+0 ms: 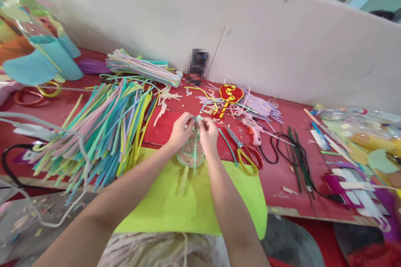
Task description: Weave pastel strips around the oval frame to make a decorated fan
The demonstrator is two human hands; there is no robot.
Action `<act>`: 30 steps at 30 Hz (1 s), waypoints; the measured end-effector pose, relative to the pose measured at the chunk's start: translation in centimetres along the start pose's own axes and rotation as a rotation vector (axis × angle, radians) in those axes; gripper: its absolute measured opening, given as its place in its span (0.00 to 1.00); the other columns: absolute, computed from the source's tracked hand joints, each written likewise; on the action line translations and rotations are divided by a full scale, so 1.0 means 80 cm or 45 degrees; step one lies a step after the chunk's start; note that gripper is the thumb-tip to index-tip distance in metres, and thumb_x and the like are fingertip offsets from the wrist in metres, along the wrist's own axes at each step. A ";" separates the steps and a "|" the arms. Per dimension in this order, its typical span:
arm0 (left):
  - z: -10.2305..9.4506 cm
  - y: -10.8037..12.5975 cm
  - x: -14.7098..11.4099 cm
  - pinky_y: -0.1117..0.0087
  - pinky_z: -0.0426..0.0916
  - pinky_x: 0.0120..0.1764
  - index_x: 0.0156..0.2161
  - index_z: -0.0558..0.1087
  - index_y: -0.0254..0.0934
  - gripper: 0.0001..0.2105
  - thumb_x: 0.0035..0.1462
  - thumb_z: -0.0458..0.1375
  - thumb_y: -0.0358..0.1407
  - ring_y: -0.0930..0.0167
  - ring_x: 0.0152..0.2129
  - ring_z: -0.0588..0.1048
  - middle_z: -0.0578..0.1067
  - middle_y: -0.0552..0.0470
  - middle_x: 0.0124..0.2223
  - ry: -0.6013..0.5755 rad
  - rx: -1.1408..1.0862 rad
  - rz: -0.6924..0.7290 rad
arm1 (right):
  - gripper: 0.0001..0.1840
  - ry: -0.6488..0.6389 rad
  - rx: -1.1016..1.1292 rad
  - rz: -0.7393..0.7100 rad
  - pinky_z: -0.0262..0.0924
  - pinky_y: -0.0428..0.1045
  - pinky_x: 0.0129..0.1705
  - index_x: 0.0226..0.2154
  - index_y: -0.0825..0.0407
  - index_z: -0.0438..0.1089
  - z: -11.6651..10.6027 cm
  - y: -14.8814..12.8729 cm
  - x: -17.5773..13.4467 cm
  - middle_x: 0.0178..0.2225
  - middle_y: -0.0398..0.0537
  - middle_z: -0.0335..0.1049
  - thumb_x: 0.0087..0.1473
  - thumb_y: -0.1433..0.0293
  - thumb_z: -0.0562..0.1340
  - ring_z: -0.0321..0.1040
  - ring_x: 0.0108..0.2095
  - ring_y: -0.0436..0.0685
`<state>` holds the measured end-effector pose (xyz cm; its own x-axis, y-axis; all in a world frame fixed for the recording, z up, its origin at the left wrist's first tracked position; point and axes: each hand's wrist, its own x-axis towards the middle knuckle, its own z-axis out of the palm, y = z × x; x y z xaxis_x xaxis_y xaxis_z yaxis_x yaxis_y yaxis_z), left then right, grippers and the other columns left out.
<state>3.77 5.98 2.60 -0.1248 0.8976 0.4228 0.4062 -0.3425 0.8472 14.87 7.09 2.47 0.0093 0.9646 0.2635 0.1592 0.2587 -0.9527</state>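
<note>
My left hand (pixel 182 130) and my right hand (pixel 208 134) meet over the middle of the table, both with fingers pinched. Between their fingertips is one end of a mint-green pipe cleaner (pixel 195 152), whose tail hangs down toward me. The fingers partly hide the pinched end. Beneath it lies a round piece (pixel 184 159) of pale pink pipe cleaner loops with a mint rim and a pale yellow stem (pixel 183 181). This piece rests partly on a lime-green sheet (pixel 150 204).
Loose pipe cleaners (pixel 106 129) pile at left, with a bundle (pixel 144 66) behind. Scissors (pixel 249 158), a pink glue gun (pixel 255 131) and its black cord lie right. A red-and-yellow pipe cleaner piece (pixel 231 94) sits near the wall. Purple power strip (pixel 343 190) at far right.
</note>
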 end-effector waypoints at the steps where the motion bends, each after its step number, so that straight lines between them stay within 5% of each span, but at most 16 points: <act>1: 0.000 0.000 0.000 0.73 0.61 0.34 0.31 0.64 0.36 0.05 0.57 0.48 0.32 0.74 0.28 0.65 0.66 0.53 0.30 0.001 0.003 0.010 | 0.16 0.002 0.007 0.005 0.61 0.48 0.36 0.33 0.53 0.66 0.000 0.002 0.000 0.29 0.45 0.69 0.51 0.56 0.56 0.67 0.31 0.53; 11: 0.002 -0.002 0.000 0.73 0.62 0.35 0.32 0.65 0.37 0.05 0.57 0.48 0.33 0.74 0.29 0.67 0.68 0.53 0.31 0.035 0.014 0.020 | 0.17 0.001 0.059 0.051 0.62 0.48 0.37 0.33 0.53 0.67 0.000 0.003 0.003 0.29 0.45 0.70 0.50 0.56 0.57 0.67 0.32 0.53; 21: -0.007 -0.014 0.011 0.73 0.62 0.34 0.32 0.66 0.36 0.08 0.58 0.47 0.36 0.75 0.28 0.68 0.69 0.54 0.29 -0.003 -0.058 -0.046 | 0.18 -0.268 0.317 0.173 0.63 0.50 0.41 0.39 0.51 0.69 -0.006 -0.004 0.008 0.37 0.47 0.73 0.48 0.58 0.60 0.69 0.39 0.55; 30: -0.007 -0.016 0.013 0.74 0.64 0.35 0.34 0.67 0.36 0.09 0.56 0.49 0.39 0.74 0.30 0.69 0.70 0.53 0.32 -0.054 -0.154 -0.089 | 0.21 -0.345 0.413 0.233 0.65 0.51 0.40 0.44 0.50 0.64 -0.008 -0.003 0.009 0.30 0.44 0.73 0.46 0.62 0.62 0.71 0.33 0.54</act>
<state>2.60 7.14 2.14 -0.1097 0.9305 0.3496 0.2855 -0.3074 0.9077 15.49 7.71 3.01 -0.2570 0.9632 0.0785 -0.1390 0.0436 -0.9893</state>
